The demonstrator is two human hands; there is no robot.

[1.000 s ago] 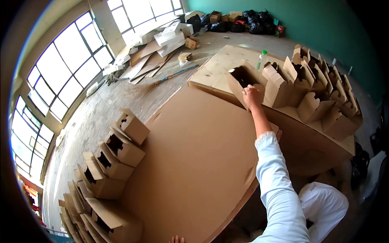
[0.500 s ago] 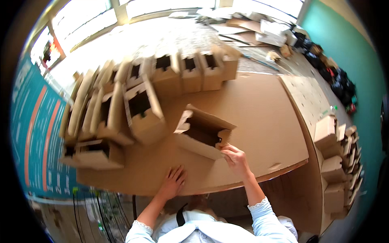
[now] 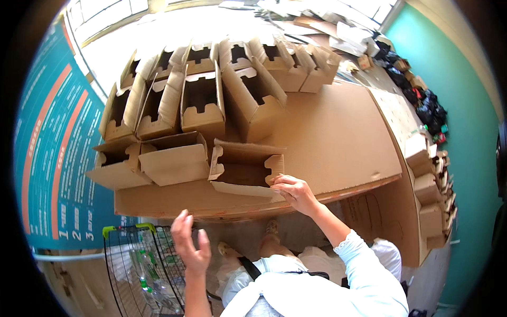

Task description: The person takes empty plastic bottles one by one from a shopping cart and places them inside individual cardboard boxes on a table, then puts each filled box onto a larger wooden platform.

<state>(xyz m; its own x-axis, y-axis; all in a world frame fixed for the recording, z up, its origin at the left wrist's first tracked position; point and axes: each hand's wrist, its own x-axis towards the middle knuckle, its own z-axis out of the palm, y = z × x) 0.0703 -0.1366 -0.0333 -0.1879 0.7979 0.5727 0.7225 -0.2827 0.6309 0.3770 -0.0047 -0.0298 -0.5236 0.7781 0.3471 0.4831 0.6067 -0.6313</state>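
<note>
One open-topped cardboard carton [image 3: 243, 188] sits just left of the right hand [image 3: 296, 194], whose fingers pinch its near right corner. The left hand [image 3: 191, 245] is open and empty, fingers spread, at the near edge of the brown cardboard sheet [image 3: 338, 137] that bears the carton; whether its fingertips touch that edge is hard to tell. Beyond the left hand, two similar cartons [image 3: 176, 165] continue the row, with more rows behind them. Left of that hand stands a black wire basket [image 3: 127, 231] holding clear bottles [image 3: 145, 264].
</note>
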